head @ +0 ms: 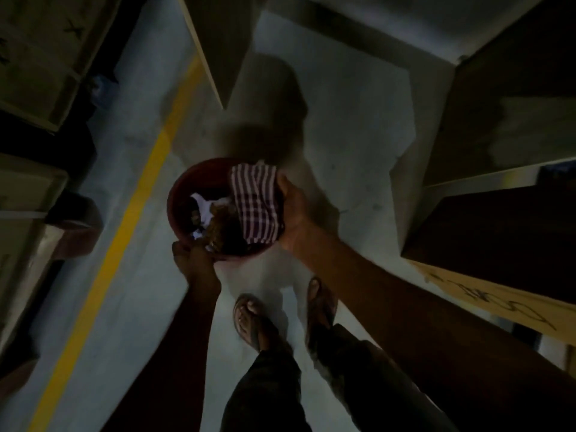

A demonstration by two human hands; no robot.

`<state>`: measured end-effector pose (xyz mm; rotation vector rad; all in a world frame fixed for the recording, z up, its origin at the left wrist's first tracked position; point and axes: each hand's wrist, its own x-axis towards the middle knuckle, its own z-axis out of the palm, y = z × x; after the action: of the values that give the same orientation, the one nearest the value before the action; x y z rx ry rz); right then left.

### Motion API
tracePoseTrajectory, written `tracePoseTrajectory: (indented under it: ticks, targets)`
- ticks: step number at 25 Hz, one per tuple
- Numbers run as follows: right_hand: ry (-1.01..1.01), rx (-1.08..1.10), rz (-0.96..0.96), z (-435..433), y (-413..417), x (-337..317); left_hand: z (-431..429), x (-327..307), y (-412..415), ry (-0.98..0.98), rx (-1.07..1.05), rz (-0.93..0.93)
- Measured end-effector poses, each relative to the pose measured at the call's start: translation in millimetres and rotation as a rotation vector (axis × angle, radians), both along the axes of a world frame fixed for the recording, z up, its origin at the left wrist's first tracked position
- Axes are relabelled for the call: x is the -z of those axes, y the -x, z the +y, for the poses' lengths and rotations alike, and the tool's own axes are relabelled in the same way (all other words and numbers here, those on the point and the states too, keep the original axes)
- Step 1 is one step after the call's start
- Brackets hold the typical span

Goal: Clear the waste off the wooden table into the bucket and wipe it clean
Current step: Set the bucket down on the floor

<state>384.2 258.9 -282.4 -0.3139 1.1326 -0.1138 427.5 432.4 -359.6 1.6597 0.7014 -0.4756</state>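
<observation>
I hold a dark red bucket (184, 188) above the grey floor, in front of my feet. My left hand (194, 263) grips its near rim. On the right side of the rim, my right hand (294, 213) is clasped around the edge. A red-and-white striped cloth (255, 204) lies draped inside the bucket against the right wall. White paper scraps (202, 207) and brownish waste (219, 226) lie in the bottom. The scene is dim and slightly blurred.
A yellow line (124, 219) runs diagonally across the floor on the left. Wooden panels and crates stand at the left (40, 57) and right (498, 104), and a board edge (202, 48) juts in at the top. My sandalled feet (252, 316) are below the bucket.
</observation>
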Motion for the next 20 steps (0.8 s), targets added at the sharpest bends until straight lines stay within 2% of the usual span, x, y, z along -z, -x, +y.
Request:
tracePoseTrajectory:
  ticks: [2,5,7,10,13,16,20]
  targets:
    - [0.061,0.009,-0.095,-26,-20,27,-41,22,-25,0.026,0.039,-0.022]
    - [0.248,-0.097,0.031,-67,-41,66,-85,55,-53,0.161,0.106,-0.065]
    - [0.406,-0.121,0.090,-95,-54,92,-110,81,-73,0.176,0.171,-0.121]
    - [0.556,-0.110,0.092,-127,-76,127,-136,117,-99,0.221,0.219,-0.178]
    - [0.615,-0.103,0.041,-148,-88,160,-147,137,-117,0.221,0.344,-0.172]
    - [0.590,-0.078,0.043,-158,-86,177,-155,144,-136,0.176,0.441,-0.152]
    - [0.551,-0.116,0.038,-169,-70,178,-164,141,-137,0.234,0.468,-0.081]
